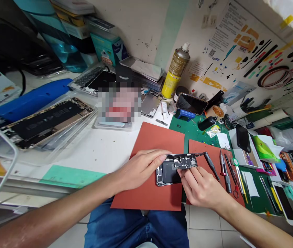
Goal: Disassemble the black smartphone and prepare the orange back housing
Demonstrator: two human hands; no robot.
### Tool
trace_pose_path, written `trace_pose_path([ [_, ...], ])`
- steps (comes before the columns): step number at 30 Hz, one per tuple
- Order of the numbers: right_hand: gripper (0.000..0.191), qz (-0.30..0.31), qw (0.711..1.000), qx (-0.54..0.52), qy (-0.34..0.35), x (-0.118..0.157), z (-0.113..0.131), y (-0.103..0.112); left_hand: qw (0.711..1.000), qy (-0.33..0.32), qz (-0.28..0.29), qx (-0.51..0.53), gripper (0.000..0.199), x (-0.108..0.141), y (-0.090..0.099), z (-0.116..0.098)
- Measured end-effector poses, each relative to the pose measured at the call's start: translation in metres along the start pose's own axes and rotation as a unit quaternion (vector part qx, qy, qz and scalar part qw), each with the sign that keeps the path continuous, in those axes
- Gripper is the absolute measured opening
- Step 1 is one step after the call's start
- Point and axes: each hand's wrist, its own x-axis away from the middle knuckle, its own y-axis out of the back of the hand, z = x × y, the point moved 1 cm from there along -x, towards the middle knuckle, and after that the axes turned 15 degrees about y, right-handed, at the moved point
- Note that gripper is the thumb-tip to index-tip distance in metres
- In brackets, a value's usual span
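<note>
An opened phone [171,174] lies on a reddish-brown mat [146,196], its insides facing up. Its raised screen part [185,155] stands along the far edge. My left hand [146,165] steadies that raised part at its left end, thumb and fingers closed around it. At the phone's right side, the fingers of my right hand [195,182] are pinched on a small dark part [186,162] over the upper inside of the phone. My right fingertips are partly hidden.
Right of the phone lie screwdrivers [226,174], tweezers and scissors. A phone on a blue stand [185,114], a yellow spray can [174,72] and a black bottle [207,123] stand behind. Another opened phone [48,122] sits at the left.
</note>
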Motion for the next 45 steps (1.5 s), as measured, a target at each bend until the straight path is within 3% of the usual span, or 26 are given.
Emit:
trace_pose_path([
  [12,0.015,0.014,1.0,0.017,0.012,0.006,-0.003,-0.002,1.0,-0.007,0.005,0.008,0.045,0.0,0.002,-0.006],
  [23,0.024,0.042,0.999,0.017,0.004,-0.006,-0.001,-0.002,1.0,0.007,-0.004,0.0,0.047,0.0,0.002,-0.002],
  [34,0.03,0.104,0.994,0.04,-0.017,-0.012,0.006,-0.007,1.0,0.017,-0.003,0.003,0.048,0.0,0.002,-0.003],
  [45,0.033,0.019,0.999,0.046,-0.008,-0.006,0.008,-0.006,1.0,0.021,-0.012,-0.004,0.045,0.0,0.001,0.0],
])
